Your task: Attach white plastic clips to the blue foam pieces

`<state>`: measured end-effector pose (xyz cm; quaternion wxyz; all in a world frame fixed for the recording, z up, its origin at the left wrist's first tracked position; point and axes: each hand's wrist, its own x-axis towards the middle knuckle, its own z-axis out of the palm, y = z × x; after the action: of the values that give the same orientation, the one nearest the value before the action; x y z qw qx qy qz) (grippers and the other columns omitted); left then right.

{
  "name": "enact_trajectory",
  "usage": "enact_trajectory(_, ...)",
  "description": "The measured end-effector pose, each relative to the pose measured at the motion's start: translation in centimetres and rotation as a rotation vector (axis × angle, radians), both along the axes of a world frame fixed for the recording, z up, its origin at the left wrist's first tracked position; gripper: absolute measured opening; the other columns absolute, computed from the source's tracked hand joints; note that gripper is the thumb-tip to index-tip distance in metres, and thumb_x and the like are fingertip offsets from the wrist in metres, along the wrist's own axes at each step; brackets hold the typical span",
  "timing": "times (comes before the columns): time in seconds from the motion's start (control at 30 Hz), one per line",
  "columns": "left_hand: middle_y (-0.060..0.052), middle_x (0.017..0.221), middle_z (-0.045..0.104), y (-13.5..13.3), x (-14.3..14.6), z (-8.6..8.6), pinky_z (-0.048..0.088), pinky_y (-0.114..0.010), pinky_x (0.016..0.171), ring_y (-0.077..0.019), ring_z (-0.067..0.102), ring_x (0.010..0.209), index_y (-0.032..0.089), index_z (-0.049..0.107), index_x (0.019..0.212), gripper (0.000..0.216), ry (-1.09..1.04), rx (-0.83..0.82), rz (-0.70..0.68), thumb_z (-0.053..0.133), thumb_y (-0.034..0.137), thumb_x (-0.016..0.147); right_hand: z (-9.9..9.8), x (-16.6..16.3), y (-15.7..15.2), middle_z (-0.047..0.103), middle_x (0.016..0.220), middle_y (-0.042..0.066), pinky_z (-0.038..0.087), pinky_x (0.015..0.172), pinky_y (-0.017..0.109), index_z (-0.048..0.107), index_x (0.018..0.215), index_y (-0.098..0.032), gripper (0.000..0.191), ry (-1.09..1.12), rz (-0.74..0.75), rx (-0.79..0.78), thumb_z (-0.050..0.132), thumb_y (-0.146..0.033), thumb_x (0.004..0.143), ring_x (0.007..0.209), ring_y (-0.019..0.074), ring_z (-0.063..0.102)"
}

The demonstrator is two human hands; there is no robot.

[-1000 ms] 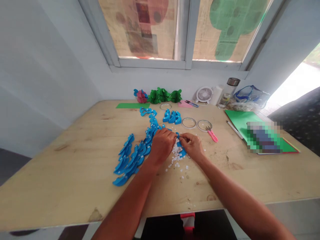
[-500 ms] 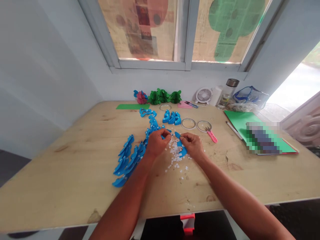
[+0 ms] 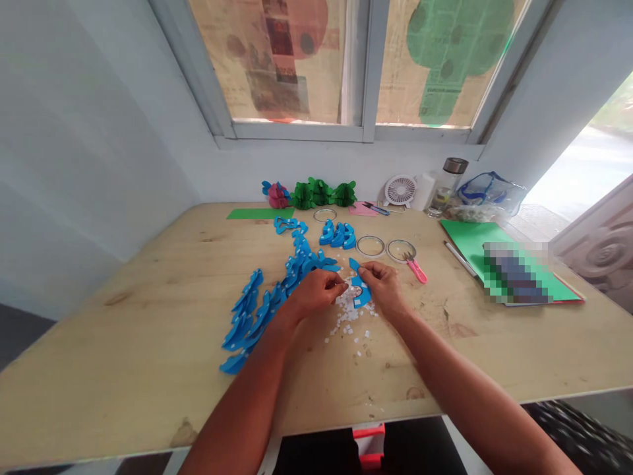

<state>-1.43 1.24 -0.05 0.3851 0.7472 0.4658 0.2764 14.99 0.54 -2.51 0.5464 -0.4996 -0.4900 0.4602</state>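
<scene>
My right hand [image 3: 384, 285] pinches a blue paper piece [image 3: 354, 264] between thumb and fingertips, its pointed end sticking out to the upper left. Just below lies a curved blue cutout [image 3: 362, 301] with white squares on it. My left hand [image 3: 320, 289] is closed in a pinch over a scatter of small white squares [image 3: 349, 315]; whatever is between its fingertips is too small to make out. Left of that hand, many blue paper pieces [image 3: 267, 307] with white squares stuck on them lie in overlapping rows. Three blue folded pieces [image 3: 338, 235] stand farther back.
Rolls of tape [image 3: 370, 246] and pink-handled snips [image 3: 416, 269] lie beyond my right hand. Green and pink paper figures [image 3: 316, 192], a small fan [image 3: 400, 190] and a glass bottle [image 3: 447, 187] line the wall. Green sheets [image 3: 467, 232] lie at right with a pen [image 3: 459, 258].
My left hand has come down and slightly right, from beside the blue pieces to over the white squares. My right hand stays nearly in place with the blue paper piece. The view shifts slightly.
</scene>
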Motion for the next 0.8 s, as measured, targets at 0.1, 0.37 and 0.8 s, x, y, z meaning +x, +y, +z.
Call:
enact_trajectory(0.1, 0.001, 0.049, 0.056, 0.1, 0.1, -0.1, 0.032, -0.023, 0.050, -0.0122, 0.048, 0.050, 0.017, 0.064, 0.057, 0.015, -0.038, 0.023, 0.045, 0.057, 0.026, 0.066, 0.1, -0.1, -0.1, 0.050, 0.050, -0.004, 0.030, 0.042, 0.022, 0.064, 0.069, -0.014, 0.023, 0.041, -0.006, -0.022, 0.064, -0.036, 0.064, 0.044, 0.0081, 0.040)
enact_trajectory(0.37, -0.002, 0.068, 0.064, 0.1, 0.3, 0.2, 0.037, -0.022, 0.051, -0.0104, 0.051, 0.054, 0.016, 0.066, 0.093, 0.034, -0.511, -0.277, 0.185, 0.067, 0.031, 0.064, 0.0, -0.2, -0.2, 0.057, 0.053, -0.002, 0.035, 0.043, 0.022, 0.064, 0.068, -0.015, 0.026, 0.278, 0.126, -0.110, 0.071, -0.039, 0.059, 0.043, 0.0092, 0.045)
enact_trajectory(0.8, 0.002, 0.051, 0.054, -0.2, 1.6, -0.1, 0.032, -0.022, 0.046, -0.0075, 0.043, 0.045, 0.015, 0.057, 0.057, 0.028, -0.637, -0.258, 0.299, 0.067, 0.041, 0.063, 0.0, -0.8, -0.5, 0.059, 0.053, -0.002, 0.032, 0.042, 0.021, 0.066, 0.067, -0.016, 0.023, 0.206, 0.209, -0.089, 0.071, -0.038, 0.060, 0.042, 0.0080, 0.044)
